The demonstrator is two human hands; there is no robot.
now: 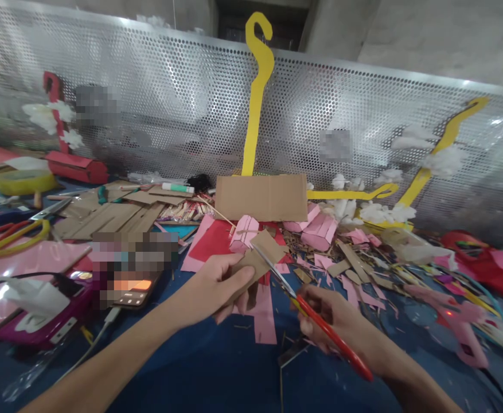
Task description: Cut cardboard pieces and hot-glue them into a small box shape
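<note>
My left hand (229,287) grips a small piece of brown cardboard (265,252) between thumb and fingers. Red-handled scissors (332,338) are in my right hand (335,318), their metal blades lying at the cardboard's right edge. Whether the blades are cutting into it cannot be made out. Beneath both hands, strips of pink paper (265,321) and a red sheet (210,244) lie on the blue table surface. Just beyond stands a brown cardboard box (260,198) with a tall yellow hook (257,97) rising behind it.
Pink and brown scraps (363,275) litter the right, near a pink glue gun (453,315) with a lit red light. At left are a purple power strip (57,310), a phone (133,289), cut cardboard (109,218) and yellow tape (23,182). A perforated metal panel (169,103) closes the back.
</note>
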